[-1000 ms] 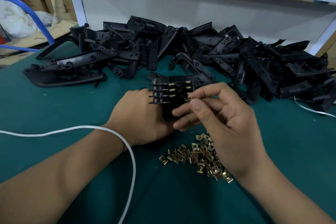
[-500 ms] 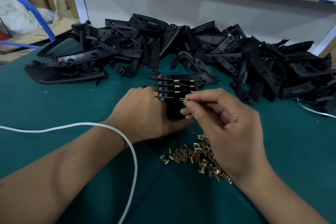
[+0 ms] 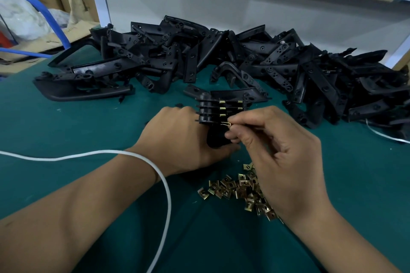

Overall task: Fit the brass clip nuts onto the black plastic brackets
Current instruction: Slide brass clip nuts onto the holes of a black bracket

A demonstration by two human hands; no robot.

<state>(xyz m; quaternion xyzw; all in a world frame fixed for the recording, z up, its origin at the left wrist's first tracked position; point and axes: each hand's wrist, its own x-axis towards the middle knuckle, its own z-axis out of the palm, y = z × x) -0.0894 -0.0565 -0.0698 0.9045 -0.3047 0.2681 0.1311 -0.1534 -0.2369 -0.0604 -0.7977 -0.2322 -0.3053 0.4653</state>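
Head view is showing the left hand gripping stacked black plastic brackets, several already clipped; the right hand is pinching a small brass clip nut, many unfitted brackets waiting.

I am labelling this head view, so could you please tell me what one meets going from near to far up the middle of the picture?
Loose brass clip nuts → right hand pinching a clip nut → stack of black brackets gripped by the left hand → pile of black plastic brackets → white panel.
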